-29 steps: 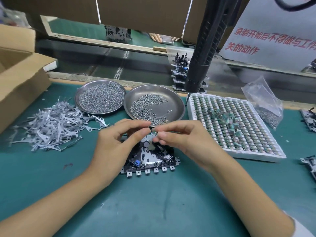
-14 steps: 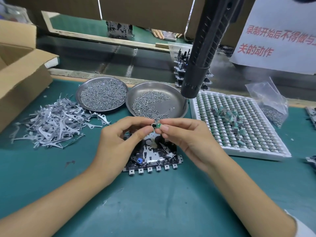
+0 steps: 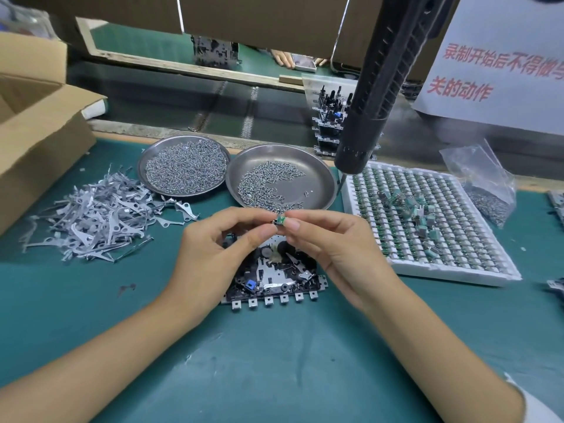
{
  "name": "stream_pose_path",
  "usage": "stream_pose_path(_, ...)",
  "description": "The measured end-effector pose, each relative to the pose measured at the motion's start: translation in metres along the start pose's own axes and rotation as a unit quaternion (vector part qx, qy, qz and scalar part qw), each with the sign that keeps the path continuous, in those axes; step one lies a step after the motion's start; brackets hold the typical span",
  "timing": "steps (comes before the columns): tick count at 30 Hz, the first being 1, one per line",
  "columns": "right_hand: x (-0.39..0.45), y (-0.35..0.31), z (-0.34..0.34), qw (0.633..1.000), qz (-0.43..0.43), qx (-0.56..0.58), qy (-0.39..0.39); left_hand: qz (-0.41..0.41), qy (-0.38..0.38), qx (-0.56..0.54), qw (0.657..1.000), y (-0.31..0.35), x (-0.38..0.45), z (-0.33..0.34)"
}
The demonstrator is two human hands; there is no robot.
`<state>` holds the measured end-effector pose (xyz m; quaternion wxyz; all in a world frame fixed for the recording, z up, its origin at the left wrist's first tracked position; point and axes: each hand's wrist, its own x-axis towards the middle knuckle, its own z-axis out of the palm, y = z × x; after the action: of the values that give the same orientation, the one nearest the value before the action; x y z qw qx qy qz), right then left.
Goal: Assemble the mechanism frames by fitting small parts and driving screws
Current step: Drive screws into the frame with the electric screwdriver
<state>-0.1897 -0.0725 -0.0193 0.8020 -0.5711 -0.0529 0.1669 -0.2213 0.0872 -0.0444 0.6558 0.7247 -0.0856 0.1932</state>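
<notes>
A black and silver mechanism frame [image 3: 274, 282] lies flat on the green mat, partly hidden under my hands. Above it, my left hand [image 3: 213, 254] and my right hand [image 3: 332, 248] meet fingertip to fingertip and both pinch a small green part [image 3: 280, 221]. Two round steel dishes hold screws: the left dish [image 3: 143, 166] is heaped, the right dish [image 3: 323, 178] is thinly covered. A black electric screwdriver [image 3: 366, 117] hangs over the right dish's far edge.
A heap of flat grey metal levers [image 3: 91, 215] lies at the left. A white tray [image 3: 457, 270] of small green parts sits at the right, with a plastic bag of screws [image 3: 485, 190] behind it. A cardboard box [image 3: 36, 132] stands far left. Stacked frames [image 3: 329, 123] stand behind the dishes.
Both hands have risen slightly above the frame. The small green part, out of sight a second ago, now shows between the fingertips of both hands.
</notes>
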Motion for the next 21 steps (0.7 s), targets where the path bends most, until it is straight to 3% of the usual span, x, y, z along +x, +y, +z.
stream_pose_path(13, -0.0020, 0.0012, 0.0000, 0.993, -0.054, -0.104, -0.014, -0.005, -0.016, 0.009, 1.000, -0.0007, -0.0007, -0.0005)
stream_pose_path(21, -0.0004, -0.0001, -0.0043, 0.990, -0.036, -0.122, -0.067, 0.026, -0.015, 0.044, 0.999, -0.0036, 0.0007, -0.0026)
